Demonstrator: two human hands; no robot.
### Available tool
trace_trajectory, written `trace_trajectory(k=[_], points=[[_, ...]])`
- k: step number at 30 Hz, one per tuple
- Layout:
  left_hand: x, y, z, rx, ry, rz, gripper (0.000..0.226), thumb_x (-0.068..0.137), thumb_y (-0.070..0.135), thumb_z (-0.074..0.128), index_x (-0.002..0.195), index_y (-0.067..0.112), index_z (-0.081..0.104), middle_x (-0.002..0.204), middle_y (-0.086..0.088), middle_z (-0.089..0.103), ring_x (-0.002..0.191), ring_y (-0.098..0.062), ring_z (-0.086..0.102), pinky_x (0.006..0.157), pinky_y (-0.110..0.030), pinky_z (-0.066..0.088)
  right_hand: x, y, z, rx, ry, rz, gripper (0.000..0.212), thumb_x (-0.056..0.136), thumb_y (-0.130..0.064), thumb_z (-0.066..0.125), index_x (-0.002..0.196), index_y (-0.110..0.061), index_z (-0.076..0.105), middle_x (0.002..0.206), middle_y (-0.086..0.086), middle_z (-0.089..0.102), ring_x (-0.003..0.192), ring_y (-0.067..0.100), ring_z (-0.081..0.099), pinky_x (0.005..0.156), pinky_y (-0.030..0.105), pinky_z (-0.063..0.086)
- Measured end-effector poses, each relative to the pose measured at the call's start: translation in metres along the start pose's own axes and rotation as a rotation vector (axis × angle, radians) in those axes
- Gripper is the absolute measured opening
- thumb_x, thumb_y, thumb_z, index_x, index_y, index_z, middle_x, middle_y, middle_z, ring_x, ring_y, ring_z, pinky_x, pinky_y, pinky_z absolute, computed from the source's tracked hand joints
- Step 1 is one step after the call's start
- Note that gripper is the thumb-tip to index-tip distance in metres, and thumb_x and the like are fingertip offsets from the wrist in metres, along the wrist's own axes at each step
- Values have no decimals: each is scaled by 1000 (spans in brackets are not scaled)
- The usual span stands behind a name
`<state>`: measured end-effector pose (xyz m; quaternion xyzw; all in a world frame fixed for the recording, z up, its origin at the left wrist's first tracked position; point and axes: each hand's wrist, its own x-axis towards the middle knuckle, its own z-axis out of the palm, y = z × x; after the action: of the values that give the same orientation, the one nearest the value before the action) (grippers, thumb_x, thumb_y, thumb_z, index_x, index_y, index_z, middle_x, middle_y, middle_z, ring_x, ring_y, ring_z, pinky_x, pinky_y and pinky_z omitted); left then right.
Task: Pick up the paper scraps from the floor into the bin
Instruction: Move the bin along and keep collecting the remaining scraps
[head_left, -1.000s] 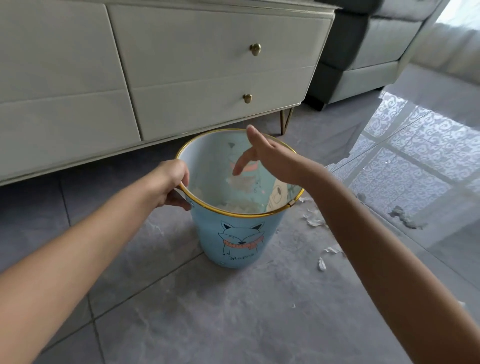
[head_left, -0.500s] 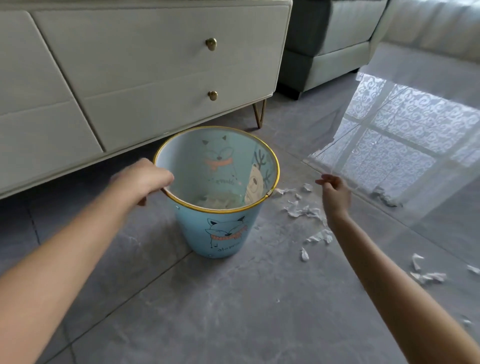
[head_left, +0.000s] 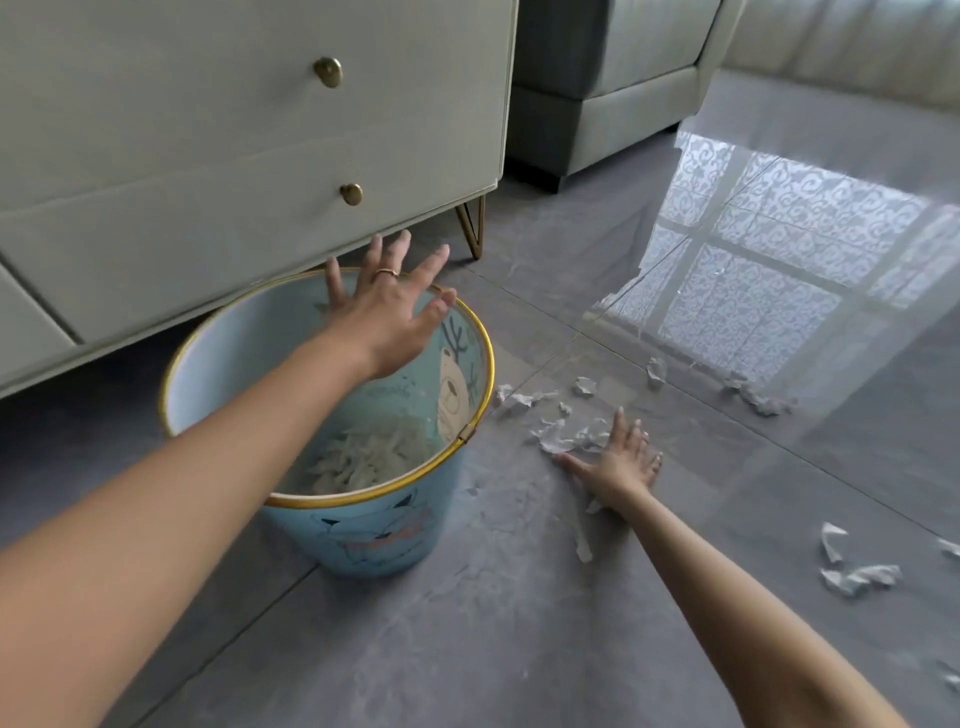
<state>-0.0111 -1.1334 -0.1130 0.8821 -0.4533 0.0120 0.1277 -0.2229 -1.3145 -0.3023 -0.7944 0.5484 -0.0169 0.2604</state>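
A light blue bin (head_left: 363, 540) with a gold rim and cartoon prints stands on the grey floor, with a heap of white paper scraps (head_left: 363, 457) in its bottom. My left hand (head_left: 389, 312) hovers over the bin's far rim, fingers spread, a ring on one finger, holding nothing. My right hand (head_left: 621, 462) lies flat on the floor to the right of the bin, fingers apart, resting against a cluster of white paper scraps (head_left: 566, 436). More scraps (head_left: 584, 387) lie just beyond it, and others (head_left: 857, 577) sit at the far right.
A pale drawer cabinet (head_left: 234, 171) with brass knobs and a gold hairpin leg (head_left: 472, 228) stands right behind the bin. A grey sofa (head_left: 597, 88) is at the back. A bright window reflection (head_left: 753, 260) covers the floor on the right.
My left hand has let go of the bin's near rim and moved across over its far rim, opening. My right hand has dropped to the floor onto the scraps beside the bin.
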Motion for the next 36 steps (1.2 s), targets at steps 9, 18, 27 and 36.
trace_trajectory(k=[9, 18, 27, 36], points=[[17, -5, 25, 23, 141, 72, 69, 77, 68, -3, 120, 39, 43, 125, 2, 39, 132, -18, 19, 109, -54, -8, 72, -47, 2, -180, -159, -191, 135, 49, -82, 63, 144, -35, -21, 155, 11, -21, 142, 29, -21, 105, 65, -12], [20, -8, 31, 60, 148, 80, 57, 86, 60, 3, 121, 37, 40, 125, 0, 37, 129, -20, 20, 109, -54, -7, 81, -90, 36, -283, -134, -504, 100, 67, -80, 48, 145, -39, 1, 156, 12, 0, 144, 36, -4, 104, 67, -10], [20, -10, 32, 55, 165, 89, 68, 78, 66, -5, 121, 37, 41, 125, 1, 37, 128, -17, 18, 109, -53, -7, 61, -87, 46, -394, 186, -707, 38, 100, -38, 32, 104, -10, 56, 99, 11, 62, 88, 34, 63, 69, 37, 47], [19, -8, 28, 47, 120, 55, 58, 86, 62, 4, 123, 37, 41, 125, -1, 36, 132, -19, 18, 109, -52, -10, 4, -104, -71, 1277, -27, -125, 46, 99, -34, 39, 57, -20, 27, 37, -11, 24, 32, 5, 18, 34, 16, 14]])
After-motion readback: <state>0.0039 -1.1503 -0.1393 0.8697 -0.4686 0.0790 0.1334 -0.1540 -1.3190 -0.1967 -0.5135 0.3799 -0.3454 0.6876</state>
